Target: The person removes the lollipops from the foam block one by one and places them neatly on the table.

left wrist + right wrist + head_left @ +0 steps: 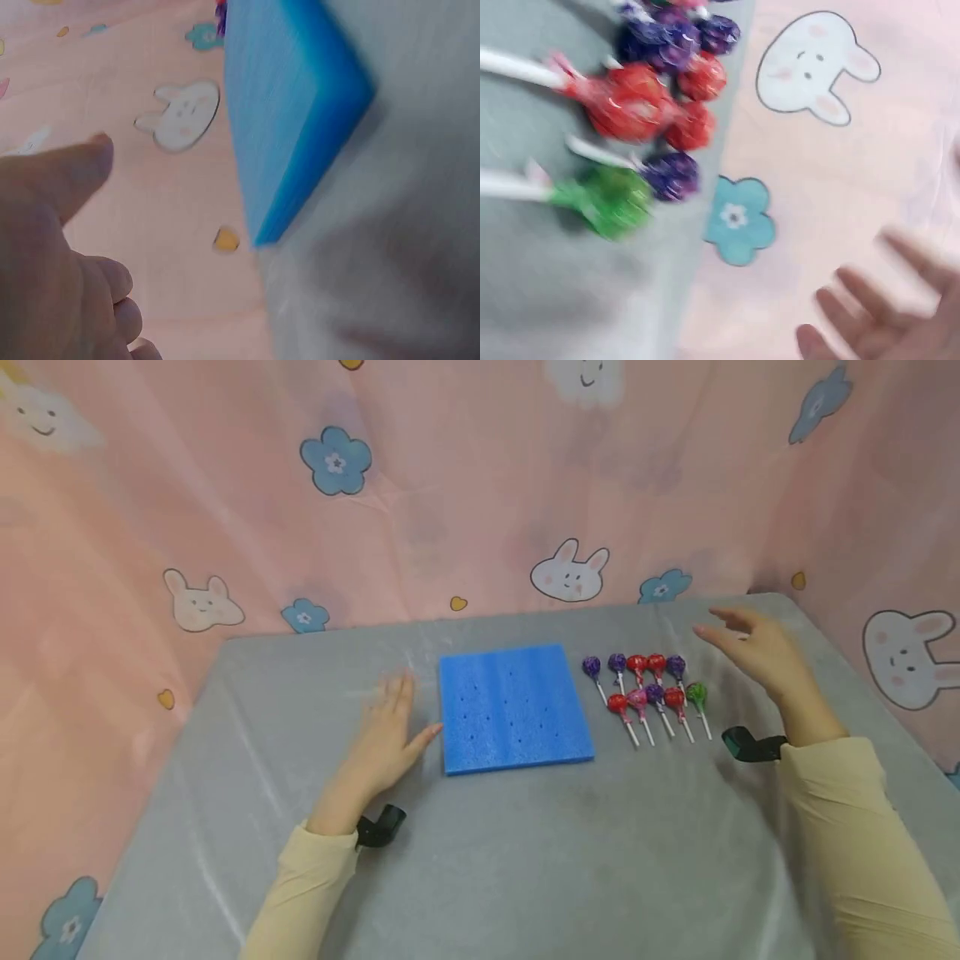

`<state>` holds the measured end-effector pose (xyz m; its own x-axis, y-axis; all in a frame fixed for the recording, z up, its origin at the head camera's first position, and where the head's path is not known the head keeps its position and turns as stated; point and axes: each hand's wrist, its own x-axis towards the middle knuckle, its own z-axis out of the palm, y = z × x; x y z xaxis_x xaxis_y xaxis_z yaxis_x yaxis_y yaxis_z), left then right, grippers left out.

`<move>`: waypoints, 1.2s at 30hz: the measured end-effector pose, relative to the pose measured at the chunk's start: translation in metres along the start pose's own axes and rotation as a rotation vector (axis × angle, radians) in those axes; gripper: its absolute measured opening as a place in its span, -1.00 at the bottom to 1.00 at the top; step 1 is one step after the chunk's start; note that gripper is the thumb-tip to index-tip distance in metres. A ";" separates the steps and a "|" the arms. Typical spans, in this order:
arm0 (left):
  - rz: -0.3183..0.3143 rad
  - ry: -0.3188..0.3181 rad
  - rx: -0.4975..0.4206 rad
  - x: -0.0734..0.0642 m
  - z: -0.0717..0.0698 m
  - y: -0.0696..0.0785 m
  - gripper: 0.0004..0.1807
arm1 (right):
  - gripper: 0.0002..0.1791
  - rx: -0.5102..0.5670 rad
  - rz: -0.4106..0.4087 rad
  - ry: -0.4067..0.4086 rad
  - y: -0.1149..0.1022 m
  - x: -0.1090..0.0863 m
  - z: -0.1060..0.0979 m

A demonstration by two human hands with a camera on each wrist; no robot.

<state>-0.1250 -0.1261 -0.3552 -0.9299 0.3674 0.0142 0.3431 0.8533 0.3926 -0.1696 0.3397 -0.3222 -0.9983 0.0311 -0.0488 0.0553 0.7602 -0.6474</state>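
A square blue foam board [517, 710] with several small holes lies flat on the grey table. To its left, my left hand [386, 739] has its fingers extended and thumb toward the board's edge, holding nothing. Several wrapped lollipops lie in two rows right of the board, among them a green lollipop [697, 693] at the near right end and a red lollipop [630, 101]. Beyond the right end of these rows hovers my right hand [761, 652], its fingers loosely bent and nothing in them. In the right wrist view its fingers [862, 300] are spread and blurred.
The grey table [585, 860] reaches back to a pink curtain [450, 510] printed with rabbits, flowers and clouds. A black wrist camera [752, 745] sticks out from the right sleeve, and another black camera [381, 827] from the left.
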 end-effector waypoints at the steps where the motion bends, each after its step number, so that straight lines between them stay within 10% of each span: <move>1: -0.012 -0.010 0.031 0.001 -0.010 -0.007 -0.08 | -0.16 -0.053 -0.056 -0.042 -0.006 0.003 0.000; 7: -0.099 -0.073 0.282 -0.003 -0.053 -0.052 0.02 | 0.00 -0.401 -0.280 -0.127 -0.030 0.021 0.008; 17: -0.192 -0.111 0.498 -0.021 -0.082 -0.096 0.08 | 0.08 -0.813 -0.332 -0.064 -0.031 0.025 0.014; 36: -0.174 -0.116 0.548 -0.022 -0.089 -0.090 0.05 | 0.09 -0.823 -0.354 -0.057 -0.032 0.023 0.013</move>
<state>-0.1466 -0.2435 -0.3092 -0.9688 0.2164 -0.1205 0.2335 0.9602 -0.1531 -0.1942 0.3071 -0.3125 -0.9509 -0.3095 -0.0017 -0.3075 0.9443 0.1174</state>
